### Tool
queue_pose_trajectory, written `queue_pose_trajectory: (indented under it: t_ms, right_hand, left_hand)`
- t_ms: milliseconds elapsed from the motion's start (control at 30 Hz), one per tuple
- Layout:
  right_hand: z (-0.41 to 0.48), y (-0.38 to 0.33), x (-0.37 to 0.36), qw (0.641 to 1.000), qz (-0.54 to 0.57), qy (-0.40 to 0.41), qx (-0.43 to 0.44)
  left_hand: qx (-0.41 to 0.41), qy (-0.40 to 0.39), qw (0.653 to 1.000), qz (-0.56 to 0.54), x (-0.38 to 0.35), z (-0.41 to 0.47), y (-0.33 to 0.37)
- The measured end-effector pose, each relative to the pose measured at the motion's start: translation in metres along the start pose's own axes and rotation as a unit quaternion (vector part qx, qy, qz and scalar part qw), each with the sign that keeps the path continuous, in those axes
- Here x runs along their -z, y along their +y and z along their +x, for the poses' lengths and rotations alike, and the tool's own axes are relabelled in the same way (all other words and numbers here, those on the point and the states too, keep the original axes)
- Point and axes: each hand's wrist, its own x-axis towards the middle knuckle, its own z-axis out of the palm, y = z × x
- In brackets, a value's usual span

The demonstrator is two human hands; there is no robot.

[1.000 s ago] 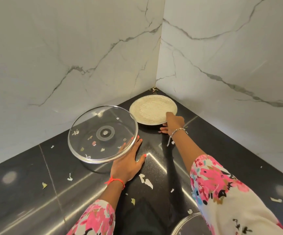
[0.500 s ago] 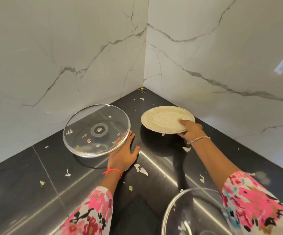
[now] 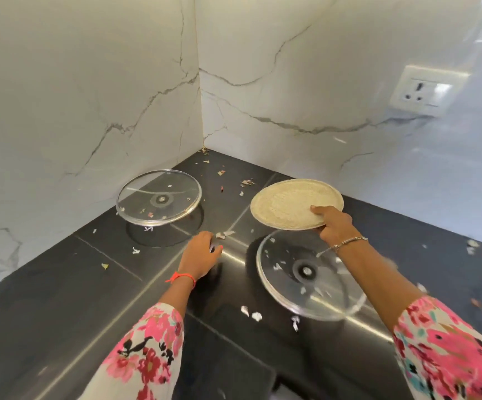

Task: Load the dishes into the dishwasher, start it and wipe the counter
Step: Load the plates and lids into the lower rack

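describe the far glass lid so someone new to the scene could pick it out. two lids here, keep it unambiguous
Start at the corner where the two marble walls meet above the black counter. The far glass lid sits near the left wall, ahead of the left hand, which is off it. Unlike the near glass lid, no plate hangs over it.

We see the counter point(image 3: 60, 298) filling the lower frame, with two walls meeting in a corner at upper centre. One glass lid point(image 3: 159, 197) rests on the counter left of centre, near the left wall. A second glass lid point(image 3: 306, 275) lies lower right. The plate point(image 3: 294, 203) sits above that lid in the frame, gripped at its near edge by our right hand point(image 3: 335, 226). Our left hand point(image 3: 202, 255) is between the two lids. Scraps point(image 3: 251, 313) are strewn across the counter. A socket point(image 3: 427, 90) sits on the right wall, upper right.
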Motion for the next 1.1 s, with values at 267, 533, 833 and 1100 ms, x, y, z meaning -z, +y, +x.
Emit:
queue_pose_trajectory:
  t_ms: [267,533,833,1100]
  right_hand:
    - [-0.132,0.053,0.153,0.999,0.044,-0.023,0.016]
    - [-0.237,0.140,0.334,0.996,0.076,-0.033,-0.023]
    - [-0.351,0.241,0.494,0.994,0.046,0.093,-0.045]
    - [-0.449,0.334,0.622,0.982,0.049,0.169,-0.071]
  left_hand:
    - [-0.038,0.056,0.995,-0.068,-0.033,-0.193,0.060]
    - [-0.039,0.019,0.996,-0.078,-0.096,-0.384,0.113]
    - [-0.010,-0.146,0.989,-0.019,-0.158,-0.569,0.113]
    - [0.012,-0.226,0.974,-0.012,-0.212,-0.746,0.102]
